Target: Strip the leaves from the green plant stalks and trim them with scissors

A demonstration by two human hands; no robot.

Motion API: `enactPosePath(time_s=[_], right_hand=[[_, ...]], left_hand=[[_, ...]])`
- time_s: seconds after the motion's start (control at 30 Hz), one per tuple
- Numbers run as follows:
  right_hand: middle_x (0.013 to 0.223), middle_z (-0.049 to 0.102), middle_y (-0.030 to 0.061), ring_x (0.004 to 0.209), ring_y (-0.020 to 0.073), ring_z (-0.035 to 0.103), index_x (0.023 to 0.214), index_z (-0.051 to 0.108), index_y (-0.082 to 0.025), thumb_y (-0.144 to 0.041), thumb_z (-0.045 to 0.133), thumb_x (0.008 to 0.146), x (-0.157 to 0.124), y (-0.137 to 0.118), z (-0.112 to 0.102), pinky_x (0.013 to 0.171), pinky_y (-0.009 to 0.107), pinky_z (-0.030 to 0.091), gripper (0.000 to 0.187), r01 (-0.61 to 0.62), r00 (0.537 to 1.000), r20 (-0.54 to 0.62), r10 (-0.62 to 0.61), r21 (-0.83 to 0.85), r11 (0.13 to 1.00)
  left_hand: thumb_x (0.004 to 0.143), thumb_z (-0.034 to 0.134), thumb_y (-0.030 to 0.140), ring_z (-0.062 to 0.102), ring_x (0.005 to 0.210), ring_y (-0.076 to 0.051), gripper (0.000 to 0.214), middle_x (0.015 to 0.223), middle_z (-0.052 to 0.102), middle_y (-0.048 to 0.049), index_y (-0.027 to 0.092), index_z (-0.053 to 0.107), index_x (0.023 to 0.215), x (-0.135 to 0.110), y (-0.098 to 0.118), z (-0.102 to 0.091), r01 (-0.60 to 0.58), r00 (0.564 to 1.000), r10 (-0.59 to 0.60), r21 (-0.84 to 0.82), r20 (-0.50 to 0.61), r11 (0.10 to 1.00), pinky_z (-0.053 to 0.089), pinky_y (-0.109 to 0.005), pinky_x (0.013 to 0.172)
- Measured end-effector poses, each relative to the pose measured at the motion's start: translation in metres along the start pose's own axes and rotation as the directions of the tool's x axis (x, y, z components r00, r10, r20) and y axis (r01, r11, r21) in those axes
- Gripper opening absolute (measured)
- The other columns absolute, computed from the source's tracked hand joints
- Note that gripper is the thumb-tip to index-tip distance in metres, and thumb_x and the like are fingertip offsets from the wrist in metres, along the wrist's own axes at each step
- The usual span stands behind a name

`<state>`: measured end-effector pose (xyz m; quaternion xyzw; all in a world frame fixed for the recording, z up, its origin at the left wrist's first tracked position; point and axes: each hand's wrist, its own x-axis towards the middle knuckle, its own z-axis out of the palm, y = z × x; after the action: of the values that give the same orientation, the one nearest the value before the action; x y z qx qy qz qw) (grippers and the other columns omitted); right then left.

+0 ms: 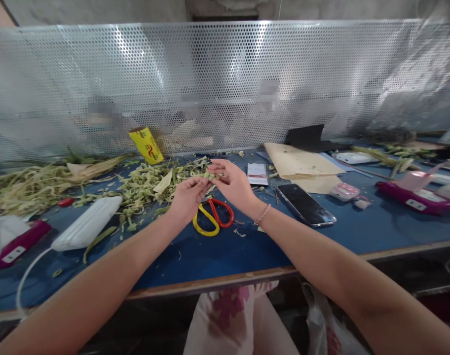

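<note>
My left hand (189, 198) and my right hand (235, 183) meet fingertip to fingertip above the blue table (210, 259). Both pinch a small pale green plant piece (209, 175), mostly hidden by the fingers. Just behind and to the left lies a loose heap of similar green plant pieces (141, 185). Scissors with one yellow and one red handle (206, 232) rest on the table below my hands; their blades are hidden. A bracelet circles my right wrist.
A white power bank with a cable (86, 224), long stripped stalks (32, 185) and a yellow box (146, 145) are at left. To the right are a phone (305, 204), brown paper (302, 162) and a pink case (344, 191). A perforated metal screen (217, 64) stands behind.
</note>
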<state>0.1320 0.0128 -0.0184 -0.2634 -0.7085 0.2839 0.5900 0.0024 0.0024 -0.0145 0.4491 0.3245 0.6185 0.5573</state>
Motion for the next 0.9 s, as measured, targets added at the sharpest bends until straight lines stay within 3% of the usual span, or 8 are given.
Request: enactPosePath(time_s=[0.23,0.33,0.37,0.47,0.7,0.9], right_hand=[[0.107,0.054,0.0069,0.101,0.0142,0.054,0.105,0.044,-0.021,-0.017,0.052,0.072,0.003,0.002,0.0,0.08,0.026,0.048,0.034,-0.028,0.997,-0.068,0.032,0.07,0.997],[0.084,0.055,0.0028,0.081,0.0124,0.054,0.085,0.046,-0.019,-0.024,0.047,0.077,0.007,0.004,-0.004,0.07,0.026,0.045,0.009,-0.124,0.984,-0.136,0.117,-0.042,0.991],[0.074,0.052,0.0006,0.072,0.0116,0.051,0.076,0.045,-0.019,-0.027,0.045,0.079,0.007,0.004,-0.006,0.065,0.025,0.042,0.009,-0.153,0.982,-0.126,0.14,-0.092,0.984],[0.056,0.039,-0.0033,0.056,0.0101,0.039,0.059,0.034,-0.019,-0.031,0.038,0.084,0.009,0.004,-0.011,0.056,0.025,0.031,0.028,-0.16,0.986,0.003,0.166,-0.251,0.955],[0.053,0.031,-0.0046,0.053,0.0085,0.032,0.057,0.027,-0.019,-0.023,0.033,0.085,0.011,-0.003,-0.026,0.054,0.023,0.024,0.029,0.094,0.953,0.3,0.026,-0.38,0.92],[0.053,0.027,-0.0053,0.052,0.0069,0.024,0.056,0.024,-0.018,-0.013,0.037,0.074,0.011,-0.004,-0.033,0.053,0.023,0.02,0.023,0.151,0.93,0.367,0.025,-0.442,0.884]], left_hand=[[0.047,0.079,0.029,0.056,0.064,-0.007,0.027,0.06,0.057,0.0028,0.014,0.059,0.056,-0.001,0.0,0.001,-0.047,0.998,0.044,0.072,0.033,0.996,0.048,-0.024,0.079],[0.051,0.077,0.032,0.055,0.065,-0.008,0.027,0.059,0.054,0.0036,0.015,0.057,0.057,0.0,-0.002,-0.001,-0.076,0.997,0.07,0.176,0.038,0.982,0.048,-0.025,0.078],[0.053,0.076,0.033,0.056,0.066,-0.008,0.026,0.06,0.054,0.0036,0.015,0.057,0.058,0.0,-0.003,-0.001,-0.08,0.996,0.073,0.201,0.042,0.976,0.047,-0.025,0.078],[0.055,0.074,0.035,0.057,0.069,-0.009,0.026,0.064,0.056,0.0027,0.015,0.057,0.06,0.0,-0.003,-0.003,-0.081,0.995,0.064,0.254,0.074,0.964,0.046,-0.026,0.08],[0.058,0.072,0.035,0.054,0.07,-0.01,0.025,0.076,0.055,0.0007,0.015,0.057,0.064,-0.001,-0.004,-0.005,-0.14,0.983,0.088,0.338,0.164,0.931,0.046,-0.026,0.076],[0.061,0.068,0.03,0.049,0.062,-0.01,0.019,0.065,0.051,0.0018,0.017,0.056,0.065,-0.002,-0.002,-0.006,-0.196,0.971,0.103,0.478,0.214,0.856,0.044,-0.024,0.064]])
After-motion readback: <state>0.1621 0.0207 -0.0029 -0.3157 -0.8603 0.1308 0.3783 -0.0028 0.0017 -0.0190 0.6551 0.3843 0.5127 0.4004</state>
